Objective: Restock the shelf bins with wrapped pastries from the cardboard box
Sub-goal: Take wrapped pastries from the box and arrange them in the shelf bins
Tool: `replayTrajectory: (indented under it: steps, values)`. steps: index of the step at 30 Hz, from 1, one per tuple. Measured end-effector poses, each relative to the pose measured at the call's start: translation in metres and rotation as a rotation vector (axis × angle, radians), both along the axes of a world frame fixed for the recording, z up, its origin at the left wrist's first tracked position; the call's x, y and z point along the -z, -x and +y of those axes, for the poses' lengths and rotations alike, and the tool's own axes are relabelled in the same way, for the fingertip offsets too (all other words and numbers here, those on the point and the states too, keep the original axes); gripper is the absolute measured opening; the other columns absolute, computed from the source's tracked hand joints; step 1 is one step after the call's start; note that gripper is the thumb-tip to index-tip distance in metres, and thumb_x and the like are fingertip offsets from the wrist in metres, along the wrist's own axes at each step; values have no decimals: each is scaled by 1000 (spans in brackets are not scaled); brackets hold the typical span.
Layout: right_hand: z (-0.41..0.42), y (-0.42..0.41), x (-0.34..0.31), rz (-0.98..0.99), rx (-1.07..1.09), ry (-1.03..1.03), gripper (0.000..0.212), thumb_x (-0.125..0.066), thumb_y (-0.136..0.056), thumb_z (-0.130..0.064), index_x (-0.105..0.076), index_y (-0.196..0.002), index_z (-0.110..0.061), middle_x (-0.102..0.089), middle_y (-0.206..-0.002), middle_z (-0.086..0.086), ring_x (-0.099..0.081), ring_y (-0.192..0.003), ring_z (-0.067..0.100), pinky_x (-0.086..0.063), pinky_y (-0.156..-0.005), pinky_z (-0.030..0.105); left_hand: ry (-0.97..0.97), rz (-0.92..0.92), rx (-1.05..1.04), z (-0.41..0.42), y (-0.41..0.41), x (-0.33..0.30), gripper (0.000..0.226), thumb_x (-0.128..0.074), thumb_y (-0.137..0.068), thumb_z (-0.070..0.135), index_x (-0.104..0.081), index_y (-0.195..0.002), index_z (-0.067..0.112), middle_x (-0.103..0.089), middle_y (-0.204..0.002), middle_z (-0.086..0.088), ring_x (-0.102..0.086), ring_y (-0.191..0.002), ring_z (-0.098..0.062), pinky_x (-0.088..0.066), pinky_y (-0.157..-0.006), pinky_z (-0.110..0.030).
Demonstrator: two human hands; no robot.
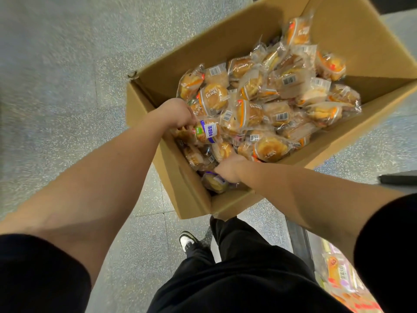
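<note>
An open cardboard box [171, 177] stands on the floor, filled with several clear-wrapped pastries [268, 93], most with orange bands. My left hand [178, 114] reaches into the box's near left side and grips a pastry with a purple and white label [208, 131]. My right hand [228, 169] is lower in the near corner, fingers curled down onto a purple-wrapped pastry [214, 182]. The fingertips of both hands are partly hidden among the wrappers.
Speckled grey floor tiles [67, 86] surround the box. My black trouser legs and one shoe [187, 241] are just below the box. At the lower right a shelf bin [340, 276] holds wrapped pastries. A dark shelf edge [397, 178] juts in at the right.
</note>
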State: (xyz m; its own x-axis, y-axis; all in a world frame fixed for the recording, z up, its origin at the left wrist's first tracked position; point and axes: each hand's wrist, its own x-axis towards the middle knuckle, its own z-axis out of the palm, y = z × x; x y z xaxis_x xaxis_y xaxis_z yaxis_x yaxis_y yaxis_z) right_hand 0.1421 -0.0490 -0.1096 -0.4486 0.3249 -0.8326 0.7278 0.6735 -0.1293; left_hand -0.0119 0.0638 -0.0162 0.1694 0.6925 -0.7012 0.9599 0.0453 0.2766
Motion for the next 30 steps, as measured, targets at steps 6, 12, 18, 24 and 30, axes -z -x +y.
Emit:
replayTrajectory:
  steps: [6,12,18,24,30]
  values:
    - [-5,10,21,-89,216,192,58,-47,-94,-36,-42,-148,-15,-43,-148,10,-45,-128,31,-39,-108,48,-6,-62,-49,-11,4,-7,20,-64,-96,18,-73,-109,7,-72,-92,-5,-66,-83,-24,-54,-85,-36]
    - [-2,29,36,-93,510,298,77,-45,-102,-30,3,-159,-9,-31,-156,21,-47,-122,36,-42,-89,39,-7,-75,-80,-12,10,0,20,-66,-94,15,-73,-108,4,-72,-104,-11,-58,-81,-17,-53,-90,-38]
    - [-5,35,48,-149,461,235,75,-42,-99,-4,3,-159,-13,-30,-158,18,-33,-141,41,-24,-115,54,23,-137,-194,-10,13,4,20,-69,-91,15,-73,-108,4,-72,-101,-13,-65,-86,-28,-54,-91,-41]
    - [6,24,21,-33,532,232,74,-51,-94,-14,-13,-158,-15,-56,-128,14,-60,-95,30,-48,-72,37,72,-239,-385,-7,15,-6,13,-66,-88,3,-71,-80,11,-63,-73,-2,-53,-63,-13,-48,-65,-30]
    - [11,-24,-52,343,846,271,90,-73,-82,-30,-23,-157,-23,-41,-154,0,-50,-131,21,-46,-104,35,121,-531,-623,-14,24,-32,18,-61,-91,2,-58,-76,11,-63,-82,-6,-59,-80,-21,-54,-80,-36]
